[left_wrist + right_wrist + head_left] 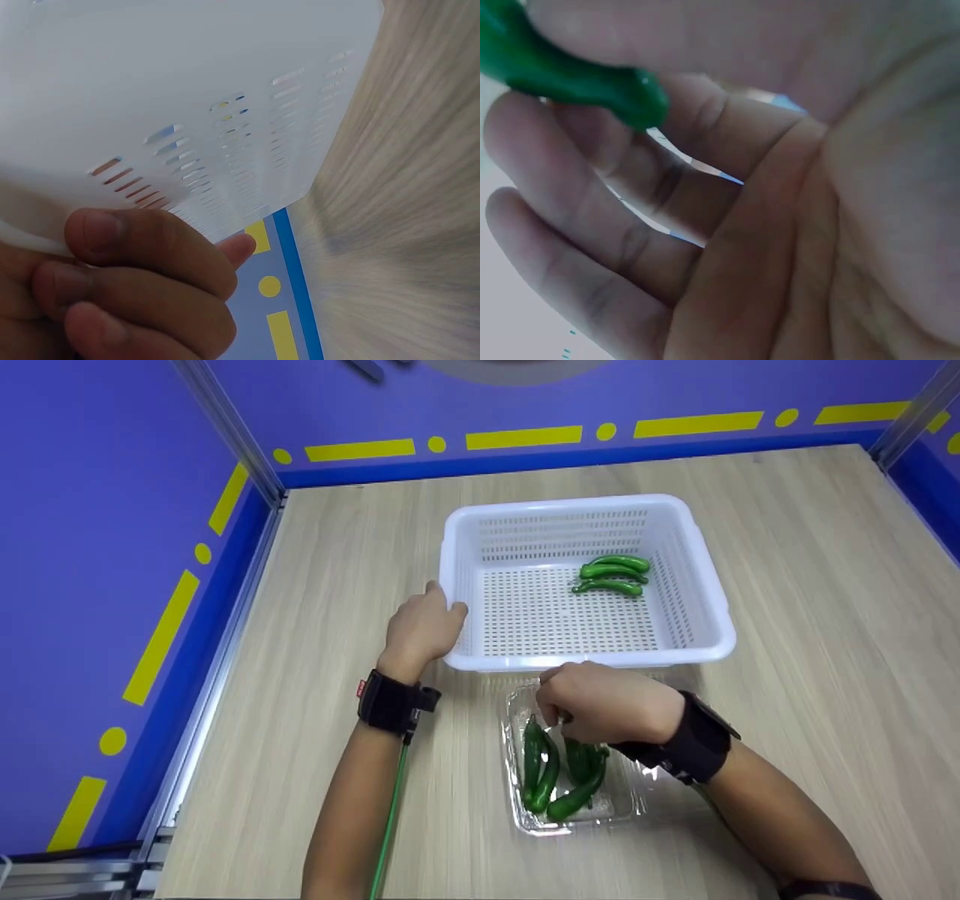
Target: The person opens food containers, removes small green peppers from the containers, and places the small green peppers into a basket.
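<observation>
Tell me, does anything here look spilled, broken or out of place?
Nothing stands out. The white basket sits flat with three green peppers inside, the clear tray holds the rest, the left hand grips the basket's corner, and the right hand pinches one pepper.

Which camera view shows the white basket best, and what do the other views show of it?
The head view: the whole white basket shows, with three green peppers inside and the left hand at its corner. The left wrist view shows only a blurred slotted wall up close. The right wrist view shows nothing clearly of it.
</observation>
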